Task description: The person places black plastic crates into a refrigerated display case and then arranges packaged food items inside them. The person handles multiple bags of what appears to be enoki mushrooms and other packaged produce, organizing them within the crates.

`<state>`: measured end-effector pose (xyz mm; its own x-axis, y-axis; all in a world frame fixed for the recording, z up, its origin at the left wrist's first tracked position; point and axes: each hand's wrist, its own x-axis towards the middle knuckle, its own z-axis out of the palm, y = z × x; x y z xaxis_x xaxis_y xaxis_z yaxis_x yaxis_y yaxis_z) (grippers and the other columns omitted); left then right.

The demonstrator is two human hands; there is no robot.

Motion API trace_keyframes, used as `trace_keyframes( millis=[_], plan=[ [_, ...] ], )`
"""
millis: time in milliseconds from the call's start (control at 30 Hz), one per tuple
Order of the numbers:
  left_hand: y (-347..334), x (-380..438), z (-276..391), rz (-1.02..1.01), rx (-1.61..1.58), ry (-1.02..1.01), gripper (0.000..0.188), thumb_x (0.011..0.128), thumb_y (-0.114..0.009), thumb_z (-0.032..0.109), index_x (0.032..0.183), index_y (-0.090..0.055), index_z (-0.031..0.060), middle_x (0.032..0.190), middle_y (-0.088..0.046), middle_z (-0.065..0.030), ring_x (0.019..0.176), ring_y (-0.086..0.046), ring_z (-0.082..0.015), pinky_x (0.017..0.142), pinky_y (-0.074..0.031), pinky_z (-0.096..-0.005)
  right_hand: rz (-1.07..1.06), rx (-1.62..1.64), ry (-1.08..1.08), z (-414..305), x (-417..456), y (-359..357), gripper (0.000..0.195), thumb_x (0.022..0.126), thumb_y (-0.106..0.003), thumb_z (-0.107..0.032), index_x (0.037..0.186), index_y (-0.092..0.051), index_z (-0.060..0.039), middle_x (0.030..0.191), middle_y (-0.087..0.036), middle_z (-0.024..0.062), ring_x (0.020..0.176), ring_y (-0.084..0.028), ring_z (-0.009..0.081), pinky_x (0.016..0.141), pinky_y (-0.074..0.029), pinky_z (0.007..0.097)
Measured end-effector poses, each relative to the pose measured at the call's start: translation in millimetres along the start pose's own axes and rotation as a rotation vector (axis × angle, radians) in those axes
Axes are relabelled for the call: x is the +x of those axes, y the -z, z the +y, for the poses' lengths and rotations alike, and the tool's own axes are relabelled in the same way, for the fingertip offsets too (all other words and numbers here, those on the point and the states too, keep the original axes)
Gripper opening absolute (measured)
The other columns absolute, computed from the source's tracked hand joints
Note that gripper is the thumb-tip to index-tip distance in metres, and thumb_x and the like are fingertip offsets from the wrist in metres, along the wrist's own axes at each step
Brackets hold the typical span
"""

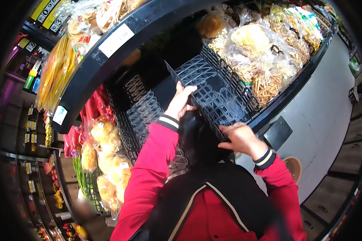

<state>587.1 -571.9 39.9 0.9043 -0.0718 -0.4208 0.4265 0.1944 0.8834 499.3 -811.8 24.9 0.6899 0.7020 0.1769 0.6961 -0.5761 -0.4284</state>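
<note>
A thin black plastic divider panel (205, 115) stands on edge across the display shelf in front of me. My left hand (180, 102) grips it toward its far part, the thumb on one side. My right hand (243, 139) pinches its near end, and its fingertips are partly hidden. Right of the panel lies a black lattice plastic shelf base (217, 96), bordered by an upright mesh divider (229, 76). Left of the panel, another lattice section (144, 111) shows on the dark shelf.
Bagged dried foods (268, 57) are heaped beyond the mesh divider. An upper shelf edge (87, 70) with price labels curves overhead at left. Bagged puffy tan goods (108, 150) and red packages (93, 105) sit lower left. A round tan container (292, 167) stands on the floor (316, 120).
</note>
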Motion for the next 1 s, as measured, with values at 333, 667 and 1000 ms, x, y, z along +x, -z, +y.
trace_keyframes(
  millis=[333,667,1000],
  plan=[
    [11.8,-3.0,-6.0,0.036,0.094,-0.031,0.055,0.071,-0.054,0.018,0.124,-0.037,0.0125,0.101,-0.050,-0.0046,0.086,-0.054,-0.0173,0.055,-0.054,-0.0364,0.248,0.006,-0.062,66.2,-21.3,33.1,0.017,0.076,-0.062,-0.015,0.089,-0.063,-0.0036,0.085,-0.064,0.0099,0.078,-0.060,0.0282,0.076,-0.046,0.0356],
    [7.4,-5.6,0.0,0.241,0.301,-0.036,0.069,0.065,-0.057,0.020,0.129,-0.035,0.0054,0.098,-0.045,-0.0049,0.089,-0.046,-0.0155,0.059,-0.047,-0.0347,0.132,-0.021,0.064,75.1,-22.8,28.2,0.013,0.071,-0.067,-0.014,0.082,-0.064,-0.0071,0.078,-0.062,0.0059,0.075,-0.057,0.0228,0.074,-0.042,0.0316],
    [-6.4,-7.9,-6.7,0.074,-0.010,-0.048,0.070,0.082,-0.048,0.060,0.132,-0.028,0.0145,0.133,-0.035,-0.0103,0.115,-0.040,-0.0282,0.081,-0.037,-0.0594,-0.534,-0.134,-0.120,89.8,59.0,0.3,0.034,0.077,-0.060,-0.033,0.088,-0.063,-0.0015,0.081,-0.063,0.0195,0.082,-0.060,0.0362,0.070,-0.048,0.0410]
  ],
)
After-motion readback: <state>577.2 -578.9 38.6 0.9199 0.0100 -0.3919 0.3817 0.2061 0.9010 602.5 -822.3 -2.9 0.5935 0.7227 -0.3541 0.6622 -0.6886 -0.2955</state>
